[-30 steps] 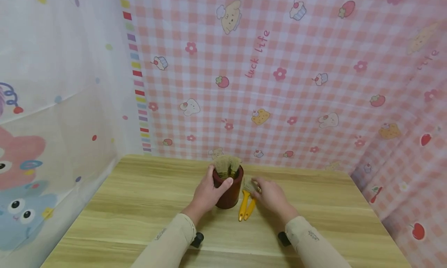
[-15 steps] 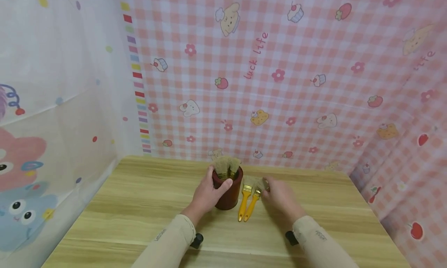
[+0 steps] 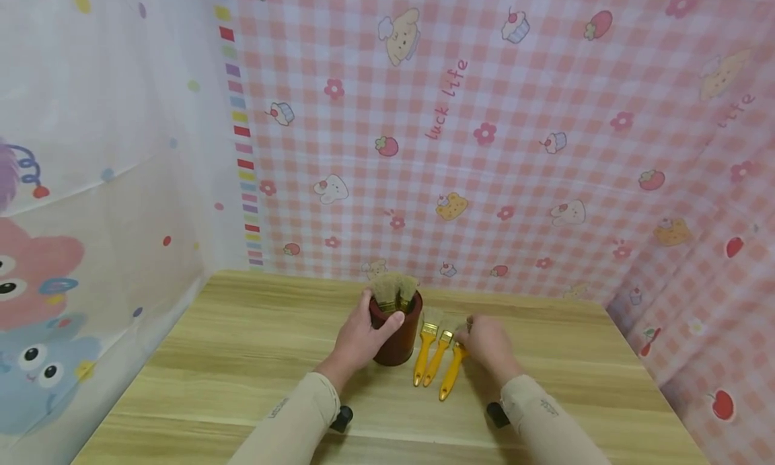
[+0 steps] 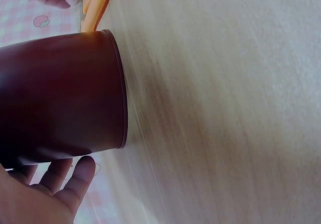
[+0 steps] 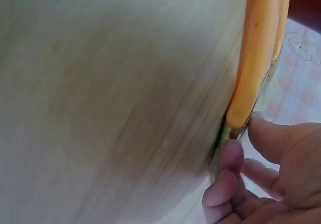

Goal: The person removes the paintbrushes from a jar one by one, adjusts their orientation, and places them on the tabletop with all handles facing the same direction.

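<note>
1. Head view: the left hand (image 3: 357, 337) wraps a dark red cup (image 3: 396, 334) that stands upright on the wooden bench (image 3: 242, 357). The thumb lies on the near side of the rim and the fingers curl round the far side, so the grip is closed on the cup.
2. Head view: two bristle heads (image 3: 393, 289) stick up out of the cup.
3. Head view: three yellow-handled brushes lie flat on the bench just right of the cup, roughly side by side, bristles away from the person. The first brush (image 3: 422, 354) is nearest the cup, the second brush (image 3: 437, 361) lies beside it, and the third brush (image 3: 452, 374) is farthest right and a little nearer the person.
4. Head view: the right hand (image 3: 489, 344) sits at the head of the third brush, fingers curled over it. Behind the bench hangs a pink checked cloth (image 3: 514, 128).
5. Left wrist view: the cup (image 4: 60, 93) fills the left of the picture, its base on the bench (image 4: 225, 108). The left hand's fingers (image 4: 75, 176) curl round its side. Yellow handles (image 4: 95, 5) show beyond it.
6. Right wrist view: the right hand's fingertips (image 5: 230, 156) pinch the metal band end of a yellow handle (image 5: 253, 58) that lies on the bench (image 5: 110, 98); the grip is narrow and holds that third brush.
</note>
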Motion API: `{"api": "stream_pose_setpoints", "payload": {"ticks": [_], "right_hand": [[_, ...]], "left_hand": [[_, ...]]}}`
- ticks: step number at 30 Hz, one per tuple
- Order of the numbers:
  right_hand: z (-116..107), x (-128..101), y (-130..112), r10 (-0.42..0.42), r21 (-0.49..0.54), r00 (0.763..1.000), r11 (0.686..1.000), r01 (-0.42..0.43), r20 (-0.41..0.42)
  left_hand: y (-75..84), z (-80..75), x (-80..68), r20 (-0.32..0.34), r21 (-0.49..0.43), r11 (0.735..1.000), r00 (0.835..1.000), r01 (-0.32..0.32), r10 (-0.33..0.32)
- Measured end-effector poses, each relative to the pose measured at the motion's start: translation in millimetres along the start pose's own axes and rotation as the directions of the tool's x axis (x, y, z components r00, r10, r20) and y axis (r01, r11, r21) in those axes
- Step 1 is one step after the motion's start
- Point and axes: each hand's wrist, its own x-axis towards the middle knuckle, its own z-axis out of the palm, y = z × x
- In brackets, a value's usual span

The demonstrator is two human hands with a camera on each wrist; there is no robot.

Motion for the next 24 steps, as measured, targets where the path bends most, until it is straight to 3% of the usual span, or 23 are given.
{"api": "stream_pose_setpoints", "payload": {"ticks": [11,18,21,24], "right_hand": [[10,12,-1,-0.056,0.109,0.995,0.992,0.065,-0.080],[-2,7,-4,-0.051,0.154,0.992,0.986,0.069,-0.114],[-15,2,-24,-0.124,0.244,0.985,0.958,0.150,-0.121],[-30,-3,-55,-0.271,0.343,0.953,0.889,0.303,-0.138]], "left_hand": [[2.0,-1.2,-1.6,0.018,-0.005,1.000,1.000,0.003,-0.003],[3.6,-1.1,-1.8,0.008,-0.016,1.000,1.000,-0.006,0.006],[3.4,-1.0,-2.0,0.007,-0.008,1.000,1.000,-0.004,0.004],[3.4,-1.4,-1.6,0.002,-0.008,1.000,1.000,-0.009,0.009]]}}
